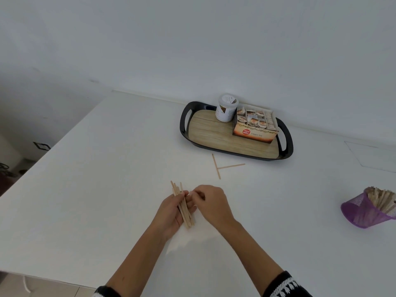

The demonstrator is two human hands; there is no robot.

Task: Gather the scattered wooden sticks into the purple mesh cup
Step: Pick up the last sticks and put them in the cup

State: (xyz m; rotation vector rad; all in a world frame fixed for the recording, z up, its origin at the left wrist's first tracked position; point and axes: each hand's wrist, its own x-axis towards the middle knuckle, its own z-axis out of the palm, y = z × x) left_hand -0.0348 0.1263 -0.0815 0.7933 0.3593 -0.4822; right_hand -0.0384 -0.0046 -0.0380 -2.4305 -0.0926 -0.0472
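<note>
My left hand (169, 213) is closed around a bundle of several thin wooden sticks (183, 207) just above the white table, near its middle. My right hand (211, 202) is beside it, fingertips curled at the top of the bundle; whether they touch the sticks I cannot tell. Two loose sticks lie farther back: one (216, 166) pointing away from me, another (231, 166) meeting it sideways. The purple mesh cup (362, 212) is at the far right, tilted, with many sticks inside.
A black-rimmed tray (183, 123) with a wood-look base stands at the back by the wall, carrying a white tub (226, 108) and a box of tea bags (255, 127). The table's left edge runs diagonally; floor lies beyond it.
</note>
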